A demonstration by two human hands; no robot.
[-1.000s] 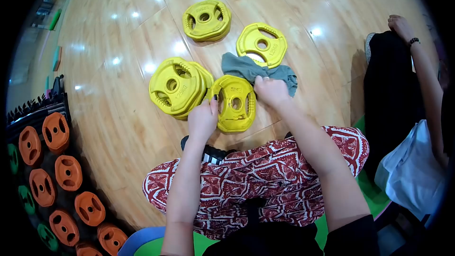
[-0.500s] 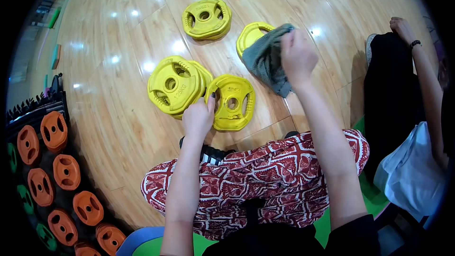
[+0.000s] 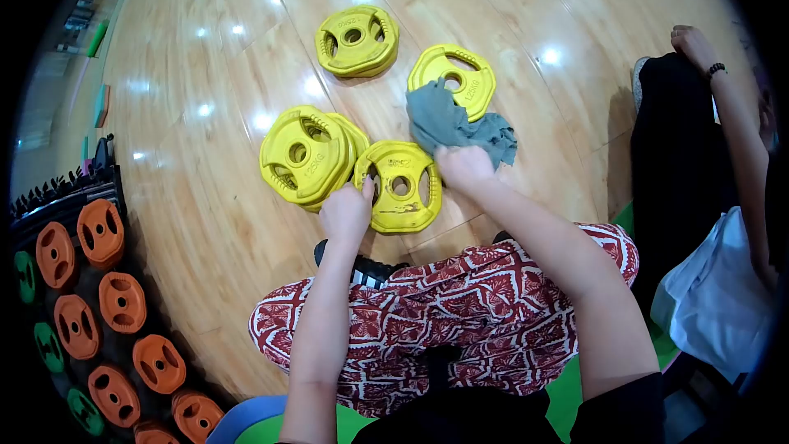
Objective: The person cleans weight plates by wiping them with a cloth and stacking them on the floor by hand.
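Note:
A yellow weight plate (image 3: 400, 218) with scuffed patches near its lower edge lies in front of my crossed legs. My left hand (image 3: 347, 210) is closed on its left rim, the thumb by the handle slot. At the opposite rim is my right hand (image 3: 466, 167), fingers curled against the edge and partly hidden. Just beyond that hand a crumpled grey-green cloth (image 3: 460, 123) lies partly over another yellow plate (image 3: 472, 74) and partly on the floor. To the left, a stack of yellow plates (image 3: 296, 152) marked 1.25KG touches or nearly touches the front plate.
Another yellow stack (image 3: 355, 39) stands farther out on the wooden floor (image 3: 205, 222). Orange plates (image 3: 123, 302) and some green ones fill a rack at lower left. At right sits another person in black trousers (image 3: 674, 156), a white cloth or bag (image 3: 715, 288) by their side.
My right hand has come down and left from the cloth to the front plate's right rim. The cloth has dropped into a heap, uncovering more of the far plate. My left hand stays.

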